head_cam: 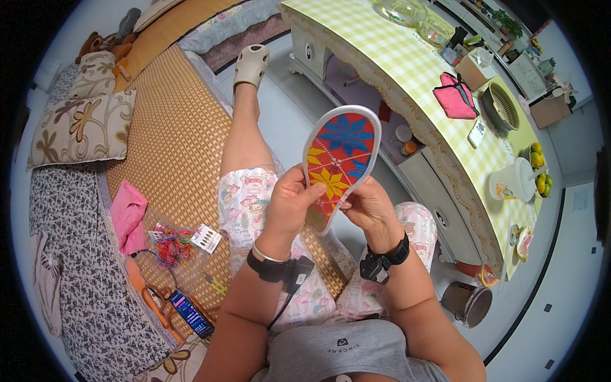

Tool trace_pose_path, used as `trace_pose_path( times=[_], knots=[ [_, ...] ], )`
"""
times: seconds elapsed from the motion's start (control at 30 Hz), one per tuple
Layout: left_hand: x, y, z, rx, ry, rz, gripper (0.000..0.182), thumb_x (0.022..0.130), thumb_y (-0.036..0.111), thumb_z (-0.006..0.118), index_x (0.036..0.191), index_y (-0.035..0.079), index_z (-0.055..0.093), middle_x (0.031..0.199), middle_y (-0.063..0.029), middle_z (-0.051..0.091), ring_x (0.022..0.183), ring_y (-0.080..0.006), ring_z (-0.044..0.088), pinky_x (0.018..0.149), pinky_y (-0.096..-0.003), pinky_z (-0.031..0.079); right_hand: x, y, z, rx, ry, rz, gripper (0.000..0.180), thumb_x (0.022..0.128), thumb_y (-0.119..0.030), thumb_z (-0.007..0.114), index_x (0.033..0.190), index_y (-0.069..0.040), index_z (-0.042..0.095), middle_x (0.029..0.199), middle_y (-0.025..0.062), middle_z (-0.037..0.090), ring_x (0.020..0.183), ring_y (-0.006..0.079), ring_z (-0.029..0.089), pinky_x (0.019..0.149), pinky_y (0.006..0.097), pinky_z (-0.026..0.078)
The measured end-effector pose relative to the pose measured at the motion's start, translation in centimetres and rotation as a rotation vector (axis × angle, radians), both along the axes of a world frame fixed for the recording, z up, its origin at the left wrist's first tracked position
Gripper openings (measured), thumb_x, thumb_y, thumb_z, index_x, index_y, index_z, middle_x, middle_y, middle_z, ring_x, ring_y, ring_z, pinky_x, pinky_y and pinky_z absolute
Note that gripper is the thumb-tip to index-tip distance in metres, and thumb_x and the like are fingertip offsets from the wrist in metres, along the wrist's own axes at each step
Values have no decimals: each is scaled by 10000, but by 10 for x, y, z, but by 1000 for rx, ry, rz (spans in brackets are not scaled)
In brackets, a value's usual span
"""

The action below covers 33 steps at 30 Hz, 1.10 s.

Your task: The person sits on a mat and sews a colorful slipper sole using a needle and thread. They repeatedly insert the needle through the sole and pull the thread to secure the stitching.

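An embroidered shoe insole [340, 157] with a white rim is held upright above my lap, its wide end up. Its face is red with blue and yellow star-like flowers. My left hand [296, 196] grips its left edge, the thumb lying across a yellow flower. At the narrower lower right edge, my right hand [367, 205] pinches the rim between thumb and fingers. Whether a needle is in those fingers cannot be told. Tangled colored thread [175, 243] in a clear bag lies on the woven mat at the left, beside a white card of needles [206, 238].
A lit phone [191, 315] and a pink cloth [129, 217] lie on the sofa seat at the left. Along the right runs a cabinet with a checkered cloth [410, 71], bearing a plastic cup [510, 181] and a basket [500, 106]. A bin [467, 303] stands at the lower right.
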<state>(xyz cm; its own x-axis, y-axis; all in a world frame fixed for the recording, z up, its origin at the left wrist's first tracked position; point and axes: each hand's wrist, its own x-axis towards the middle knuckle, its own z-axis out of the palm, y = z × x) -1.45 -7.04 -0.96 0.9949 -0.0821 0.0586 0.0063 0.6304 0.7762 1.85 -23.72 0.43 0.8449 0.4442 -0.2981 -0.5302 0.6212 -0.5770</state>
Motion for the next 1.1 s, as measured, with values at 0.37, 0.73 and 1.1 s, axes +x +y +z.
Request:
trace_pose_path(
  times=[0.37, 0.73, 1.1],
  knots=[
    [7, 16, 14, -255, -29, 228, 281, 959, -25, 535, 1239, -8, 544, 1231, -115, 642, 1092, -214, 640, 963, -368, 518, 18, -168, -2, 398, -160, -497, 25, 976, 1, 521, 991, -5, 501, 742, 11, 405, 643, 112, 378, 563, 236, 392],
    [0, 9, 9, -721, 31, -416, 508, 860, 500, 709, 954, 60, 473, 678, 4, 448, 532, -78, 417, 459, -223, 350, -15, -68, 54, -690, -572, -680, 138, 935, -35, 594, 1052, -31, 665, 804, 1, 592, 669, 85, 523, 610, 231, 438],
    [-2, 3, 10, -699, 104, -396, 597, 795, 621, 690, 855, 69, 471, 593, 24, 427, 468, -90, 424, 414, -212, 343, -32, 46, 54, -1075, -1282, -451, 137, 761, 1, 702, 878, -63, 671, 730, 87, 608, 640, 278, 592, 582, 365, 473]
  ],
)
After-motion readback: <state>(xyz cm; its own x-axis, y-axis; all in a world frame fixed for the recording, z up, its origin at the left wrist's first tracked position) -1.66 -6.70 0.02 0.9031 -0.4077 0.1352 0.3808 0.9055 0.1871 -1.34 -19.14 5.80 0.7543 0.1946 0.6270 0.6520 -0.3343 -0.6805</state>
